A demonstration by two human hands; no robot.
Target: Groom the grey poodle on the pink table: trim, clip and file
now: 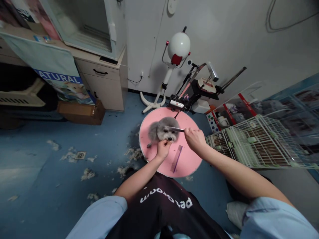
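A fluffy grey dog (153,132) is on the round pink grooming table (184,162), its head toward me. My left hand (163,149) is closed at the dog's chin, fingers pinched just under the muzzle. My right hand (195,139) is closed around the handles of grooming scissors (175,128). Their thin blades point left across the dog's forehead, above its eyes; whether they touch the fur I cannot tell. A comb (176,158) with a purple strip lies on the table, below and between my hands.
A white stand dryer (178,45) and a grooming arm (189,84) are behind the table. Wire cages (261,142) stand at the right. Cabinets (102,83) and a cardboard box (83,113) are at the left. Fur clippings (88,174) litter the blue floor.
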